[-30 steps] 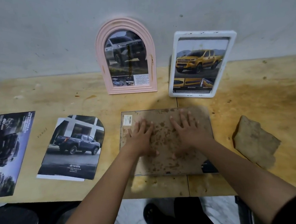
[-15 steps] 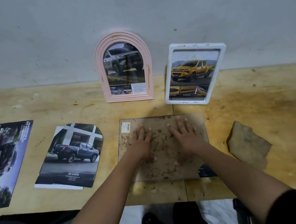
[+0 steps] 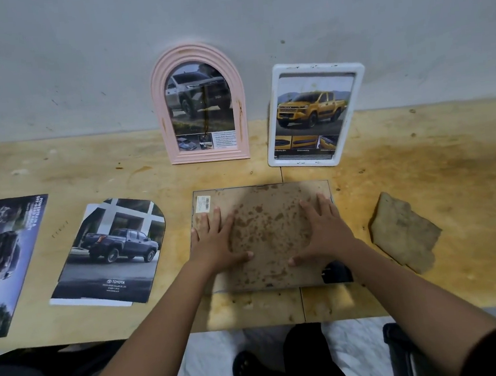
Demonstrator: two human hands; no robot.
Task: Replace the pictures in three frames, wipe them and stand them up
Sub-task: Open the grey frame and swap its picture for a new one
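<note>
Together, left hand, right hand, flat on frame back

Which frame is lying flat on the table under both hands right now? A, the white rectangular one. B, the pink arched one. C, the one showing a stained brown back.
C: the brown-backed frame lies flat with the left hand and right hand spread on it, while the pink arched frame and the white frame stand upright by the wall.
</note>
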